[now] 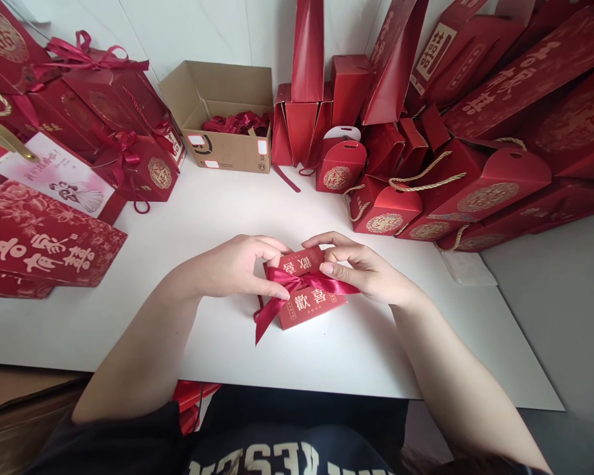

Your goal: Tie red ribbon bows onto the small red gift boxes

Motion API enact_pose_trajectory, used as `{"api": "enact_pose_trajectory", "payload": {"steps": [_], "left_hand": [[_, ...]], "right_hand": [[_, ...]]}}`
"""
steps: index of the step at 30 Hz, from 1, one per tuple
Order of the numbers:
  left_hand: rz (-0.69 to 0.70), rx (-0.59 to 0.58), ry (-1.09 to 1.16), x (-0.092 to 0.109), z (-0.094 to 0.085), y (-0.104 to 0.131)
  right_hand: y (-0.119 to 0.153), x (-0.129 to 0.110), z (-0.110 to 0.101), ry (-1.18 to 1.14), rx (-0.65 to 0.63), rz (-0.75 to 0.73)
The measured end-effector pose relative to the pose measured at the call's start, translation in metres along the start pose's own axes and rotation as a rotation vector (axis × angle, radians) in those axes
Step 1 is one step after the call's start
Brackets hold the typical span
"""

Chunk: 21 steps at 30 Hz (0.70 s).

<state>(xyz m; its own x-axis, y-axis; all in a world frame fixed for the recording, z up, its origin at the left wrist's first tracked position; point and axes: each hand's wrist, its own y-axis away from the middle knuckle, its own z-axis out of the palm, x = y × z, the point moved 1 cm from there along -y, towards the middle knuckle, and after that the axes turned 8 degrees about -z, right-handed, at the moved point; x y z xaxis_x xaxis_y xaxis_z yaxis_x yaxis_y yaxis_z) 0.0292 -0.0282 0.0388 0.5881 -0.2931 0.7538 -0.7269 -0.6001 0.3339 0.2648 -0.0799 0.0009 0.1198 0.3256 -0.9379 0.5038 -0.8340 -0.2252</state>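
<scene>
A small red gift box (304,315) with pale Chinese characters lies on the white table (218,218), turned slightly. Around its middle runs a dark red satin ribbon (272,318), knotted on top, one tail hanging over the near left side and the other stretching right. My left hand (232,267) grips the box's left side, thumb pressed on the ribbon near the knot. On the opposite side, my right hand (363,267) holds the box, with the thumb at its top right edge beside the ribbon and the fingers curled over the far edge. Some fingertips are hidden behind the box.
An open cardboard box (228,148) with dark red ribbons inside stands at the back. Red bags (54,244) and ribboned boxes (143,165) fill the left. Several red cartons (386,208), some with gold rope handles, are piled at the back right.
</scene>
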Motion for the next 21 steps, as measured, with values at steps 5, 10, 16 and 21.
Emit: {"api": "enact_pose_trajectory", "payload": {"steps": [5,10,16,21], "left_hand": [[-0.021,0.021,0.009,-0.001,0.0,-0.001],[-0.022,0.015,0.008,-0.002,0.0,-0.002],[-0.003,0.012,-0.026,-0.003,-0.002,-0.002],[0.0,0.09,-0.012,-0.001,0.002,-0.005]], "right_hand": [[-0.001,0.008,0.0,-0.067,0.062,-0.018],[-0.001,0.013,0.0,-0.144,0.094,0.006],[-0.002,0.015,-0.001,-0.199,0.096,0.001],[-0.001,0.01,0.001,-0.146,0.09,-0.015]]}}
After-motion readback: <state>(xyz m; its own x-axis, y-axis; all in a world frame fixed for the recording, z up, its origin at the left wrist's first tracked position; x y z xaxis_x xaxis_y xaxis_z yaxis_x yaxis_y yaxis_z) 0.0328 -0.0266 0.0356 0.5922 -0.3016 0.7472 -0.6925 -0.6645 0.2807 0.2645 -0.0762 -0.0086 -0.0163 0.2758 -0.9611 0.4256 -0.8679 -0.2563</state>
